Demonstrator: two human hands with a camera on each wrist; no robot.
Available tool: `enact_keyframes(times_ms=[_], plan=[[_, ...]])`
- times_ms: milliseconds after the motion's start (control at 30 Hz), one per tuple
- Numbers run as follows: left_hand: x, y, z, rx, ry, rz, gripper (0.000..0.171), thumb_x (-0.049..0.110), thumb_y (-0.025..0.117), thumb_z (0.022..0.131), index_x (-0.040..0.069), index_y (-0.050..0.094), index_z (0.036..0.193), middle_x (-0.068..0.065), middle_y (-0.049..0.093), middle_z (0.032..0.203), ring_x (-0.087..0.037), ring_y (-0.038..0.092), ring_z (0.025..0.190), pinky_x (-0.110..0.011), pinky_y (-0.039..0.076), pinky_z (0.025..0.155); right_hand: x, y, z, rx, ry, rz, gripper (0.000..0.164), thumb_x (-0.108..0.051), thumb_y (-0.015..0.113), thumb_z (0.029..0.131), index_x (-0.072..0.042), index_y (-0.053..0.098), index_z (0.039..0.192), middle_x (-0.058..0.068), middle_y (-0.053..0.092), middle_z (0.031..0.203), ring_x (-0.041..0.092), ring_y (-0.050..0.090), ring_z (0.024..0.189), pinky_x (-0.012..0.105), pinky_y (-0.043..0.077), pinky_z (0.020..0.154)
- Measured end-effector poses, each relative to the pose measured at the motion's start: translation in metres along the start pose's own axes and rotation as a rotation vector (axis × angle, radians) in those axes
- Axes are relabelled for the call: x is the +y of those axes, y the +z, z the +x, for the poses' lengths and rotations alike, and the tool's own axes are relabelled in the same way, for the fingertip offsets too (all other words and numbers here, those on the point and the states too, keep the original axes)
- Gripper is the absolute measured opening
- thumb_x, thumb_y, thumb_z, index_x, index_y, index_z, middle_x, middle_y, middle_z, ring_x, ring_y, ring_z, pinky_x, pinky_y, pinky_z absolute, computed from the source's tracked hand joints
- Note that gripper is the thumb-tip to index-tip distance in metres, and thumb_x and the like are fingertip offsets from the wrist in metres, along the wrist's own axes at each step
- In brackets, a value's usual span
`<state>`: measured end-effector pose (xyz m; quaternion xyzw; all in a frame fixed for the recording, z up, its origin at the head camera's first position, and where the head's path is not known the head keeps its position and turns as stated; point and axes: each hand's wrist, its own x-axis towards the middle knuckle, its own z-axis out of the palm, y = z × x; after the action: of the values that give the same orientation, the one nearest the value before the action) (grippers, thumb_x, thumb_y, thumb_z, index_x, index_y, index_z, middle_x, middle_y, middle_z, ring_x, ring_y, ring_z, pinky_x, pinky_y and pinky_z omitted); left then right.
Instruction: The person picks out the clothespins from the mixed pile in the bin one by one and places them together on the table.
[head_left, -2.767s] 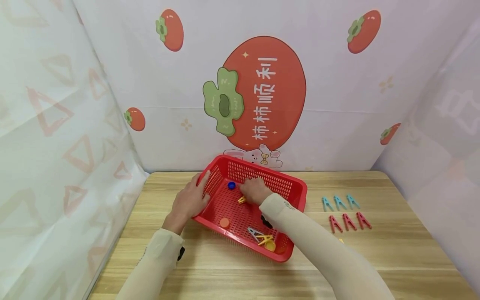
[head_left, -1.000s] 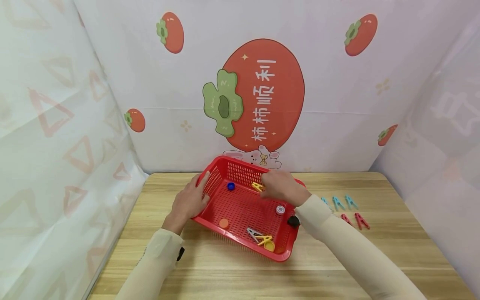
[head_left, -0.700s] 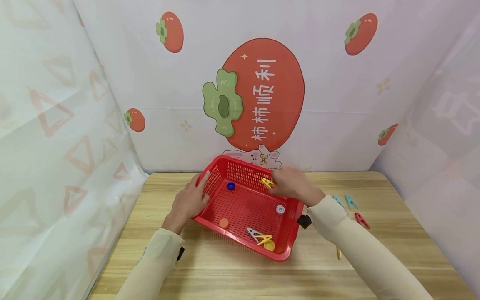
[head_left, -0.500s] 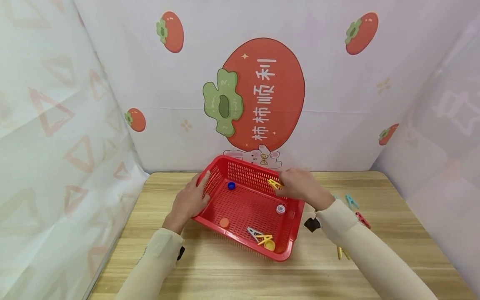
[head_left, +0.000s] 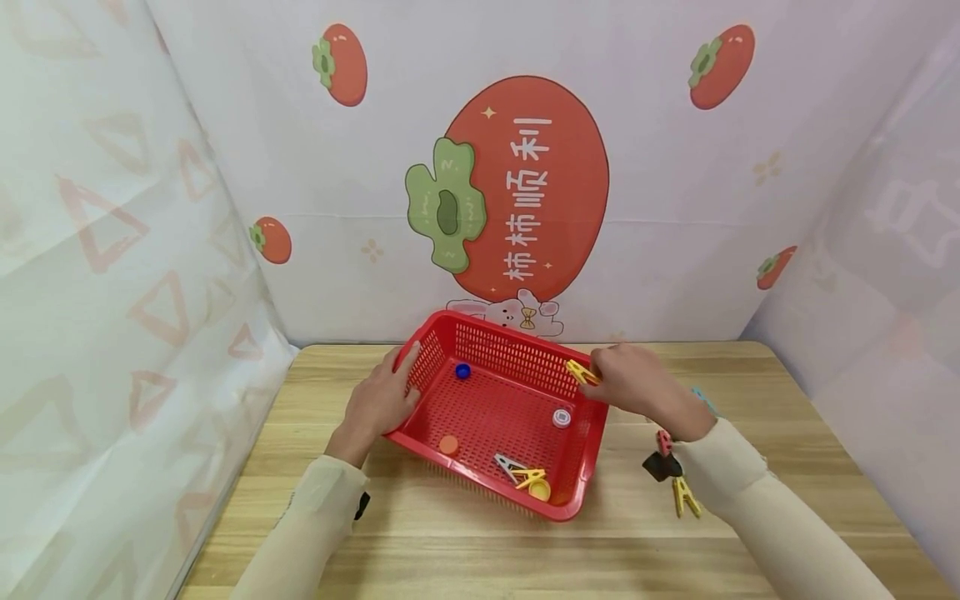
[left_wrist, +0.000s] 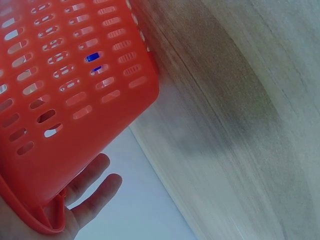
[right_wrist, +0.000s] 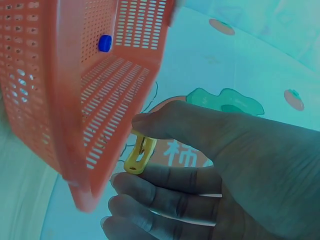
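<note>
A red plastic basket (head_left: pixel 495 417) with slotted walls sits at an angle on the table. My left hand (head_left: pixel 378 396) holds its left rim; fingers (left_wrist: pixel 97 200) show beyond the outer wall in the left wrist view. My right hand (head_left: pixel 637 383) is over the basket's right end, pinching a yellow clothespin (head_left: pixel 581 372) between thumb and fingertips, as the right wrist view shows. Inside the basket lie a blue cap (head_left: pixel 462 371), a white cap (head_left: pixel 561 417), an orange cap (head_left: pixel 448 445), a grey clothespin (head_left: pixel 507 467), another yellow clothespin (head_left: pixel 529 476) and a yellow cap (head_left: pixel 539 490).
Right of the basket on the wooden table (head_left: pixel 450 550) lie a yellow clothespin (head_left: pixel 684 497), a red clothespin (head_left: pixel 663 442) and a blue clothespin (head_left: pixel 703 398). My right forearm hides part of that area. Patterned sheets (head_left: pixel 360 292) stand behind and at both sides.
From deep in the basket, my right hand has risen and moved right with the yellow clothespin. The white cap and the yellow clothespin on the table are now uncovered. My left hand stays put.
</note>
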<state>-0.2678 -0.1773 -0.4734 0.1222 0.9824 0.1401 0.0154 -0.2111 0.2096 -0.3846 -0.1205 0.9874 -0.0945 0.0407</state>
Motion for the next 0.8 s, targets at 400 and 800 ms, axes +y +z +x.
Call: enact_keyframes(times_ms=[400,800], plan=[[0.0,0.0,0.0,-0.009,-0.006,0.001,0.084,0.025,0.063,0.105,0.025,0.019,0.177,-0.021,0.031,0.175,-0.042,0.058,0.133,-0.063,0.06,0.101,0.019,0.001,-0.039,0.058,0.059,0.055,0.024,-0.026,0.083,0.091,-0.006,0.07,0.088,0.001,0.061,0.071,0.016,0.052,0.063,0.027,0.045,0.056],[0.0,0.0,0.0,-0.008,-0.008,-0.005,0.084,0.025,0.063,0.105,0.025,0.019,0.177,-0.021,0.031,0.175,-0.041,0.058,0.133,-0.062,0.06,0.101,0.043,0.02,-0.074,0.02,0.143,0.116,0.024,-0.025,0.082,0.093,-0.006,0.067,0.089,-0.003,0.058,0.06,0.011,0.052,0.049,0.027,0.043,0.05]])
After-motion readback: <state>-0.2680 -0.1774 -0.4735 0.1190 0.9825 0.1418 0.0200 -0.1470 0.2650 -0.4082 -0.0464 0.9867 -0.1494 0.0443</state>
